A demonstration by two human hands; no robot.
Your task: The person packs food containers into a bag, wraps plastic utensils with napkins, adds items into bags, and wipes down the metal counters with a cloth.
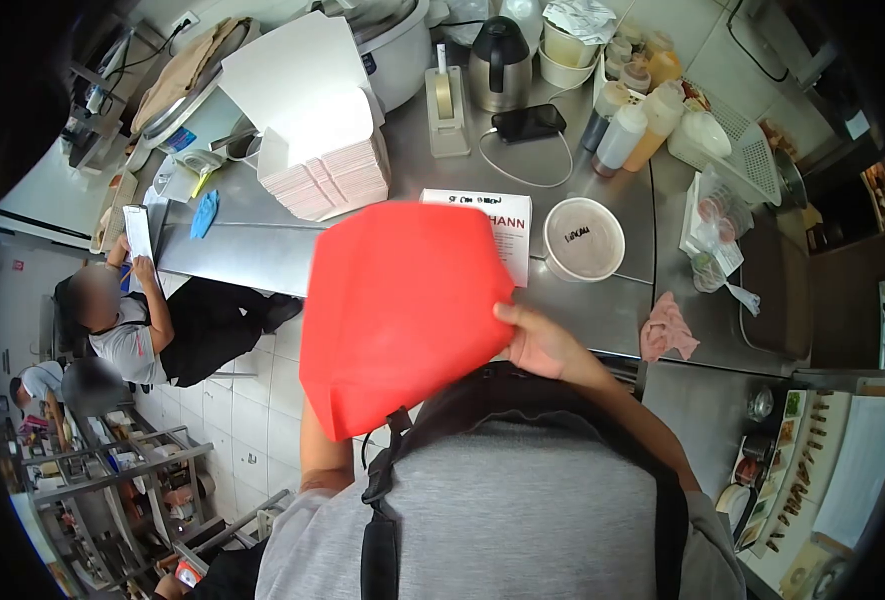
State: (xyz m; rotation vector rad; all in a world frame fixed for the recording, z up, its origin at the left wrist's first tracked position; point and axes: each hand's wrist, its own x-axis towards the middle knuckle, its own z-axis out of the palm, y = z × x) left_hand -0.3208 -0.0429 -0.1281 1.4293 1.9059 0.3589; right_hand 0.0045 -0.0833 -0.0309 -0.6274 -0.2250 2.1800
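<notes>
A red piece (398,305), flat and soft-looking, is held up in front of the chest and overlaps the near edge of the counter (603,310) in view. The right fingers (519,320) grip it at its right edge, thumb over the upper face; the other digits are mostly out of sight, so how far they reach underneath cannot be told. From that thumb, the piece lies to the left, its long axis slanting from the near left to the far right.

The left forearm (325,462) goes up under the near left corner. The left fingers are hidden by the piece, and whether they clasp it or are loose cannot be told.

Just beyond the piece, ahead of the right fingers, is a white box (516,240) with printed lettering, partly covered. Right of the box sits a lidded tub (585,238). Stacked cartons (325,175) stand beyond the piece, well to the left of the right fingers.
</notes>
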